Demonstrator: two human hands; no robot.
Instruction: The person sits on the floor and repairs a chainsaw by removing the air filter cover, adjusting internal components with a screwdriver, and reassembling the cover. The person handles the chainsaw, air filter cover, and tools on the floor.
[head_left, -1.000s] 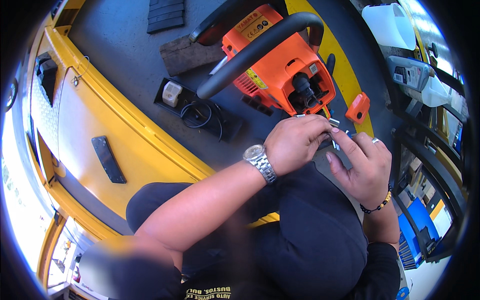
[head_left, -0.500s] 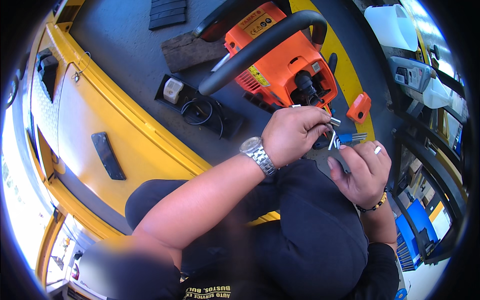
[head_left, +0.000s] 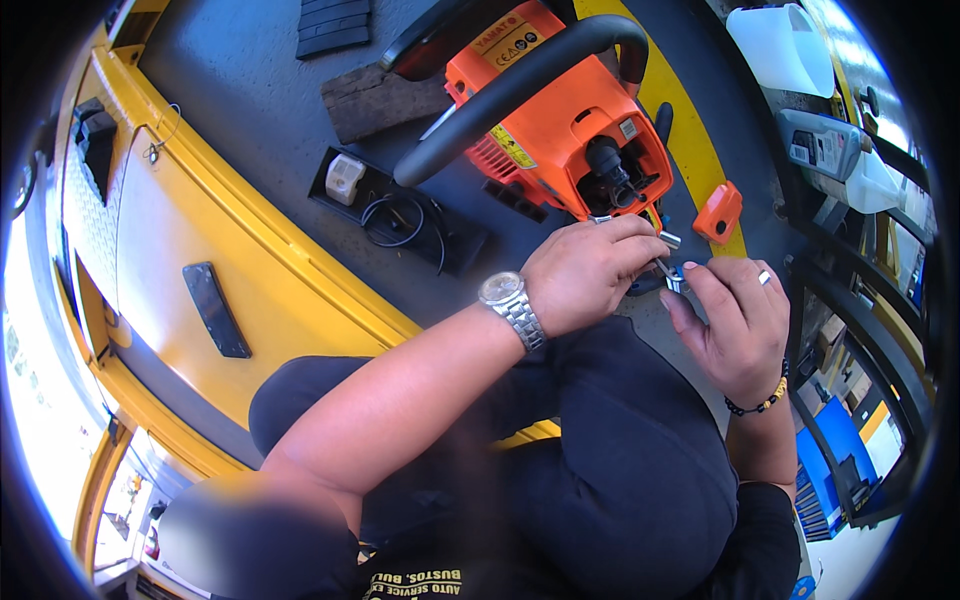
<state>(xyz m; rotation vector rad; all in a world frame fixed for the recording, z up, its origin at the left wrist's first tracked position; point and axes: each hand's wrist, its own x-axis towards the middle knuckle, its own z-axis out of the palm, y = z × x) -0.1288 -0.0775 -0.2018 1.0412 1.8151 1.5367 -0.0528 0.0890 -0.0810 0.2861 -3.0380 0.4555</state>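
An orange chainsaw [head_left: 548,130] with a black handle stands in front of me, its engine compartment open. A black rubber boot [head_left: 605,158] shows inside. My left hand [head_left: 585,270], with a watch on the wrist, is closed around a metal tube wrench [head_left: 671,240], whose two ends stick out. Its fingertips also touch a hex key in a small set. My right hand [head_left: 738,320], wearing a ring and beaded bracelet, pinches the hex key set [head_left: 674,282]; its blue holder is mostly hidden behind the fingers. A small orange cover [head_left: 718,213] lies to the right of the saw.
Left of the saw, a black tray [head_left: 325,185] holds a white part [head_left: 344,179] and a coiled black cable [head_left: 395,222]. A wooden block [head_left: 375,103] lies beyond. A dark phone-like slab [head_left: 216,311] rests on a yellow panel [head_left: 170,260]. Bottles and a black rack [head_left: 850,300] stand at right.
My right hand has shifted slightly and turned, covering most of the blue holder. My left fingertips have come down onto the hex keys. The saw sits slightly differently in view.
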